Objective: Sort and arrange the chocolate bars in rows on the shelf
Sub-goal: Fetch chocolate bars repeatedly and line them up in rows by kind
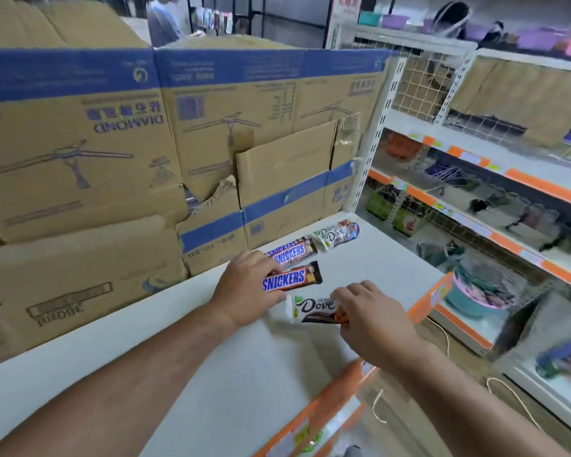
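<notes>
Head view: two hands, each on one chocolate bar, over a white shelf [211, 357].

Left hand [248, 286] has its fingers curled round the left end of one Snickers bar [294, 279]; right hand [374, 323] pinches the right end of one Dove bar [315, 310], which lies just in front of that Snickers bar. Behind them on the shelf lie two more Snickers bars [294, 255], overlapping, and beside these to the right what look like two overlapping Dove bars [337, 234]. That makes three Snickers and three Dove, all near the shelf's right end. Stacked cardboard boxes [112, 143] stand along the back.
</notes>
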`<state>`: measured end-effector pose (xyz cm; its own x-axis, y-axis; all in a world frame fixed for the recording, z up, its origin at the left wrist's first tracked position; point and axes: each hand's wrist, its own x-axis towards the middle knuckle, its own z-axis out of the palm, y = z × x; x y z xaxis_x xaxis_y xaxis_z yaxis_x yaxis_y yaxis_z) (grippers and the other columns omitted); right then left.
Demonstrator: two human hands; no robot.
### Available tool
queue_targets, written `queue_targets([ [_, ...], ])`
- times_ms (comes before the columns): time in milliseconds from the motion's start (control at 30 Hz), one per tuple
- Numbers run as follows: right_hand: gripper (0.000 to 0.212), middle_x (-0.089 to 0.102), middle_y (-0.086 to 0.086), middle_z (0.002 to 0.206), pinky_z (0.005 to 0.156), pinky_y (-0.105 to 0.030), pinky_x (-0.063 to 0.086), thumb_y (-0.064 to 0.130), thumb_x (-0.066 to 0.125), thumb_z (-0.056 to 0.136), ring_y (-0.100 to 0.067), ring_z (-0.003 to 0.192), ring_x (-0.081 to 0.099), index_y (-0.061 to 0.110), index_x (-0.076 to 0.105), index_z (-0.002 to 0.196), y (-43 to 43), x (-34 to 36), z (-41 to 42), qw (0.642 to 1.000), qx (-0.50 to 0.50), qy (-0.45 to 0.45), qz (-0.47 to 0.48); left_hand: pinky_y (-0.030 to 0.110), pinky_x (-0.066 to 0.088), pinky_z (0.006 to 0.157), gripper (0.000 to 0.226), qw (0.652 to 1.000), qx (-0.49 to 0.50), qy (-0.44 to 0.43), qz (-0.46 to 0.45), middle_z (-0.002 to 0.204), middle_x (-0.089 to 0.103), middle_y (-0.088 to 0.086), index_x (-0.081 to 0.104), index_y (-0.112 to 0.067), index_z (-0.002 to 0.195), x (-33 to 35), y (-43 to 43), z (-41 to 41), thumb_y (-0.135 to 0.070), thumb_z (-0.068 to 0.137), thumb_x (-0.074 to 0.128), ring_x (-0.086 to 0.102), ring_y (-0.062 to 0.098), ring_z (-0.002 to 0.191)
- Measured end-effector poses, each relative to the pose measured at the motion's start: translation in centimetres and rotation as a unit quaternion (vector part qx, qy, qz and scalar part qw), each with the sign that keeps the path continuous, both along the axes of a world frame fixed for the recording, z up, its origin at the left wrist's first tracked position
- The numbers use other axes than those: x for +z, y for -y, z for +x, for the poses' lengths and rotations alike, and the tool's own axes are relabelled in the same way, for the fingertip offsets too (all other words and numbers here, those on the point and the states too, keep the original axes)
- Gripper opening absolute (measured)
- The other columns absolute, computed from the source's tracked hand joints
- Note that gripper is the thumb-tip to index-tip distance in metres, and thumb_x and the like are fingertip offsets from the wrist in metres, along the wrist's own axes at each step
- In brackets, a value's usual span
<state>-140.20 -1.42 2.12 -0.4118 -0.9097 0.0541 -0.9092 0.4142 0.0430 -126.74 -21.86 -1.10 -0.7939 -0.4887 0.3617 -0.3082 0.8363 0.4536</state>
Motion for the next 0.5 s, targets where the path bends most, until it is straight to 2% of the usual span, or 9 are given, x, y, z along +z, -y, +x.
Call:
queue_targets([
  [200, 0.036, 0.059, 0.008, 0.103, 0.069, -0.035, 0.051, 0.023, 0.052, 0.075, -0.019, 0.103, 0.048, 0.027, 0.054, 0.111, 2.4, -1.1, -8.8, 0.997, 0.074, 0.012, 0.004, 0.028, 0.032, 0.085, 0.042, 0.995, 0.095, 0.016, -0.017, 0.105, 0.057, -0.005, 0.068, -0.025, 0.106, -0.9, 0.3, -5.6, -0.044, 0.07, 0.079, 0.046, 0.017, 0.1],
  [367, 0.036, 0.058, 0.007, 0.097, 0.066, -0.039, 0.052, 0.025, 0.054, 0.071, -0.02, 0.098, 0.049, 0.026, 0.055, 0.107, 4.0, -1.8, -14.4, 0.987, 0.156, 0.035, 0.018, 0.03, 0.035, 0.093, 0.042, 0.98, 0.184, 0.073, 0.02, 0.111, 0.052, -0.009, 0.064, -0.031, 0.113, -1.3, -0.5, -7.7, -0.045, 0.074, 0.075, 0.041, 0.012, 0.106],
  [500, 0.036, 0.058, 0.008, 0.094, 0.062, -0.038, 0.052, 0.026, 0.052, 0.069, -0.02, 0.095, 0.051, 0.025, 0.056, 0.105, 4.7, -2.2, -17.0, 0.975, 0.217, 0.047, 0.014, 0.032, 0.035, 0.096, 0.044, 0.971, 0.223, 0.074, 0.041, 0.113, 0.053, -0.012, 0.065, -0.032, 0.115, -1.2, -1.3, -7.9, -0.041, 0.074, 0.078, 0.041, 0.01, 0.106],
])
